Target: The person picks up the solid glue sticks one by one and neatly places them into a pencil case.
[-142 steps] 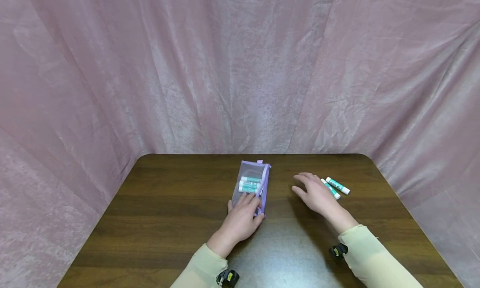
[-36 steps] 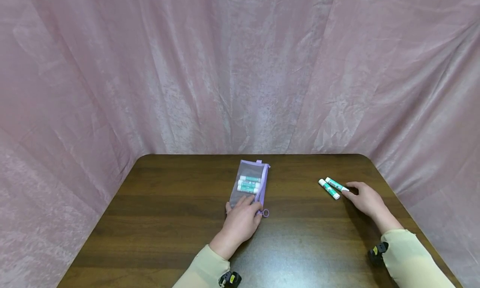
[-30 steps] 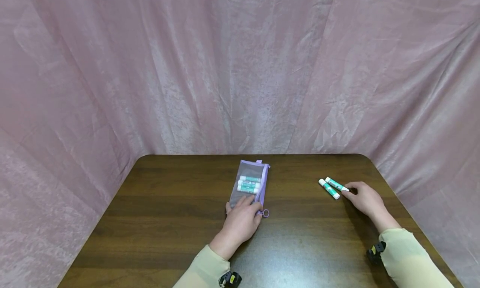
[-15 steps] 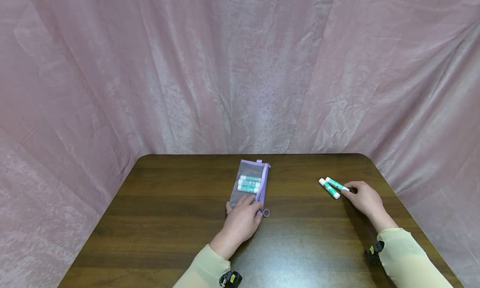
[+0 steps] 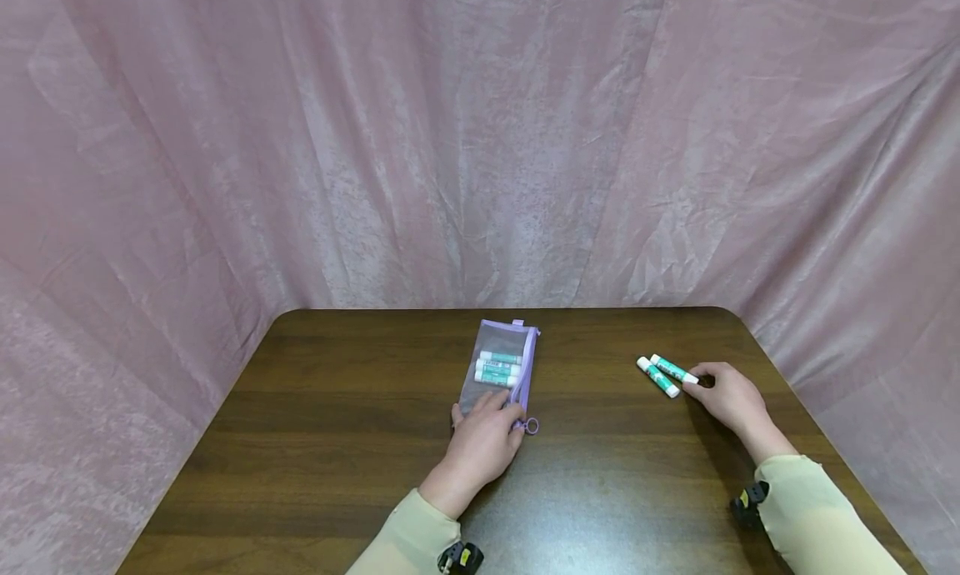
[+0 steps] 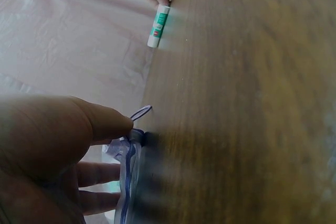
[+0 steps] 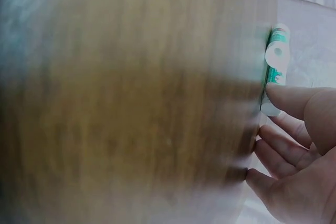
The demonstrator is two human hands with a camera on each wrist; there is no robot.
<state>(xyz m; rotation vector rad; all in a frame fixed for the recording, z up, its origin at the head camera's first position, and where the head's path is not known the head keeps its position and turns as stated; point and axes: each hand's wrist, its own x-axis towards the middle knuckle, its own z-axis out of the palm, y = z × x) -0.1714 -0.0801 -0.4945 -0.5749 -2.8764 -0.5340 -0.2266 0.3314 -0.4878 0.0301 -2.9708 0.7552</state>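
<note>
A mesh pouch (image 5: 492, 342) with a lilac zip edge lies flat in the middle of the table. Through its mesh show several green-and-white glue sticks (image 5: 498, 370). My left hand (image 5: 483, 437) rests on the pouch's near end with fingers extended, and the zip's ring pull (image 5: 532, 426) pokes out beside the thumb. On the right, two more glue sticks lie side by side: a left one (image 5: 657, 377) and a right one (image 5: 672, 368). Thumb and forefinger of my right hand (image 5: 731, 400) pinch the right one's near end; in the right wrist view the thumb (image 7: 294, 99) covers part of it.
The brown wooden table (image 5: 337, 417) has rounded far corners. Pink curtain (image 5: 465, 142) hangs behind it and along both sides. Each wrist wears a small black camera, the left one (image 5: 460, 557) and the right one (image 5: 749, 504).
Since the oldest frame, my right hand has moved right and come to pinch the right glue stick's near end. The pouch has shifted slightly left; its ring pull now shows. The last second is nearly still.
</note>
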